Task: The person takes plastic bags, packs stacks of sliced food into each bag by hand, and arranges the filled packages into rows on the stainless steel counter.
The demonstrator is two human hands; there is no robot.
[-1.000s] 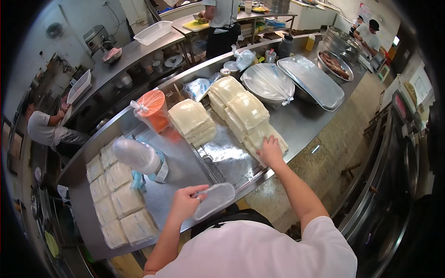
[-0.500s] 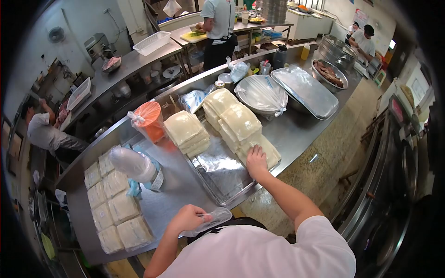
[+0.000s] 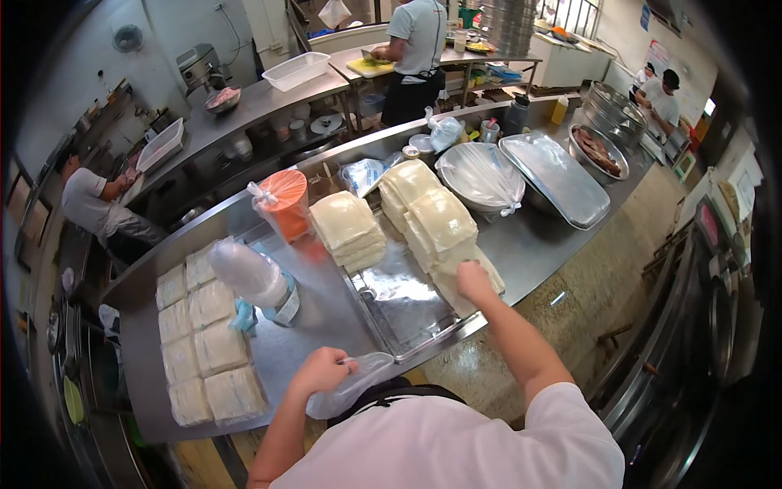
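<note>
The left hand (image 3: 327, 371) grips a clear plastic bag (image 3: 364, 376) beside the edge of the metal surface (image 3: 326, 297). The right hand (image 3: 472, 282), curled (whether it pinches anything, I cannot tell), is at the near end of piled pale sheets (image 3: 444, 222) on a tray (image 3: 399, 314). Farther left, wrapped packs (image 3: 220, 346) lie in rows.

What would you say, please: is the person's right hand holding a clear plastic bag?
No, the clear plastic bag is in the left hand, while the right hand is at the stacked, square, cream-coloured sheets.
</note>
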